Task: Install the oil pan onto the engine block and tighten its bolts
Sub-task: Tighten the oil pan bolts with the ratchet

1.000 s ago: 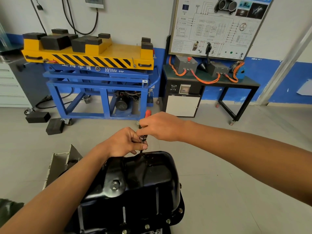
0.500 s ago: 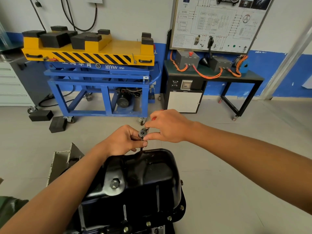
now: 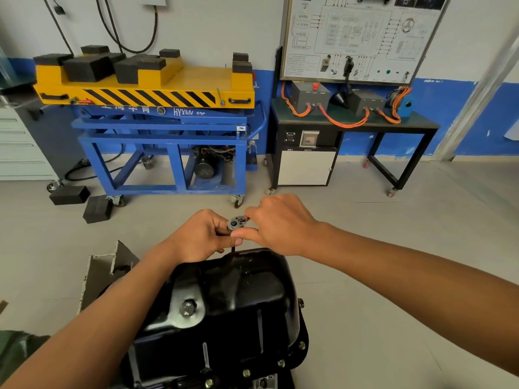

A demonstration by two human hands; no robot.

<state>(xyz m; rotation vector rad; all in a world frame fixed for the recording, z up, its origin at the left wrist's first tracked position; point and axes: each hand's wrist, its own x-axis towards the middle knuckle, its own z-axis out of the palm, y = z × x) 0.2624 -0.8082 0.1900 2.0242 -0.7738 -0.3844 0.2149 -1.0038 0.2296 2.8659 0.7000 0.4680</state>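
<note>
Black and glossy, the stamped-metal oil pan (image 3: 233,301) fills the lower middle of the view, deep side up and flange down. What it sits on is almost wholly hidden beneath it. Small bright-headed flange bolts (image 3: 281,363) sit along the pan's near right rim. A silver hex-headed drain plug (image 3: 187,308) shows on its left slope.

Just above the pan's far edge both hands meet on one tool. The left hand (image 3: 202,237) has its fingers curled in, pinching the tool directly under the round grey metal ratchet head (image 3: 235,222). The right hand (image 3: 280,223) comes in from the pan's right side, and its thumb and forefinger close on that ratchet head from the side. Its other fingers are bent and hide any handle. A thin dark shaft (image 3: 233,248) drops from between the two hands to the pan's far rim. Whether it sits on a bolt there cannot be told.

Left of the pan stands a grey angled sheet-metal bracket (image 3: 104,270). Well beyond the pan, against the wall, is a blue steel-framed lift cart (image 3: 157,136) with a yellow, black-striped top that carries black rubber blocks (image 3: 87,67). Beyond the pan to the right is a black-framed bench (image 3: 421,123) with orange cables (image 3: 342,123), under a white wiring-diagram board (image 3: 351,37).
</note>
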